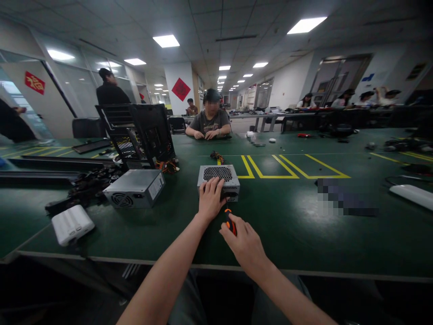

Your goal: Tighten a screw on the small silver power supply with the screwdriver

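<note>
A grey computer power supply (233, 183) with a honeycomb vent on top rests on the green table in front of me. My left hand (211, 196) grips its near left part, fingers over the top and thumb by the front face. In my right hand (244, 241) is a screwdriver (228, 215) with an orange and black handle. Its shaft points away from me to the near face of the power supply, close to my left thumb. Whether the tip touches a screw is too small to tell. Cables (217, 158) lie behind the unit.
A second power supply (135, 189) stands to the left, before an open black computer case (135, 133). A white power bank (72, 224) sits near the left front edge. A blurred dark object (345, 201) lies at right. Across the table sits a person (210, 119).
</note>
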`<state>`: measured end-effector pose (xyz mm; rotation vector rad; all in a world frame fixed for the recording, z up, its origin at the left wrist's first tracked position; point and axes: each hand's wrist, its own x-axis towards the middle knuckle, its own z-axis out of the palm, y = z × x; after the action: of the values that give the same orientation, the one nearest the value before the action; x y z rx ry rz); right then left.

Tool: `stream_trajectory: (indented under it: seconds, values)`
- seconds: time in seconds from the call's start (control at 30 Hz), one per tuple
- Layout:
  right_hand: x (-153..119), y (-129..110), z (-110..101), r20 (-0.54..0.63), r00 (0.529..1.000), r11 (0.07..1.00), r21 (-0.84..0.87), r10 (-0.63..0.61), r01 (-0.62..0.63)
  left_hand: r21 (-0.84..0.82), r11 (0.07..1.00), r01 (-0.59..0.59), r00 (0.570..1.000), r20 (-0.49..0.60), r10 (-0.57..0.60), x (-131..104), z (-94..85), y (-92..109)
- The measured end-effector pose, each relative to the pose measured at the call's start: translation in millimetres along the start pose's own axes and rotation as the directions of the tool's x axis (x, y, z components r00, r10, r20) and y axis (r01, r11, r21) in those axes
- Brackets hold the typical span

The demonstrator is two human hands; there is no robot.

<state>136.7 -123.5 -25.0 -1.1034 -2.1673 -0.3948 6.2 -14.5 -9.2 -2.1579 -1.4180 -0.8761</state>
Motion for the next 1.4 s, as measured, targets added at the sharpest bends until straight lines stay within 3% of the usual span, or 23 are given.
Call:
stream_trajectory:
  seconds: [0.2,0.3,0.37,0.5,0.77,0.9,1.1,1.27,1.4]
  values:
    - [5,11,-11,0.106,0.976,0.982,0.03,-0.188,0.186,-0.011,1.0,0.003,1.0,0.001,-0.003,0,3.4,-1]
    - [8,31,-18,0.175,0.926,0.93,0.217,-0.335,0.296,-0.011,1.0,0.006,1.0,0.008,-0.006,1,2.9,-2]
    - [10,43,-18,0.199,0.912,0.901,0.328,-0.359,0.284,-0.008,1.0,0.004,1.0,0.009,-0.004,1,2.3,-2]
    - [11,53,-15,0.254,0.903,0.908,0.331,-0.346,0.255,0.003,1.0,-0.004,1.0,0.005,0.004,1,2.8,-3]
    - [12,42,-20,0.169,0.92,0.878,0.399,-0.354,0.264,0.001,1.0,0.009,1.0,0.005,-0.009,1,4.1,-2]
    - [11,41,-14,0.195,0.915,0.878,0.407,-0.354,0.253,-0.006,1.0,0.008,1.0,0.013,-0.007,1,2.6,-2]
    - [10,40,-12,0.211,0.939,0.91,0.374,-0.273,0.18,0.003,1.0,0.002,1.0,0.002,-0.002,1,3.4,-2]
    - [17,37,-22,0.226,0.902,0.897,0.342,-0.368,0.28,0.005,1.0,-0.001,1.0,0.006,0.001,1,4.0,-2]
    - [14,37,-18,0.223,0.896,0.899,0.311,-0.383,0.307,0.002,1.0,0.001,1.0,0.005,-0.001,1,3.2,-2]
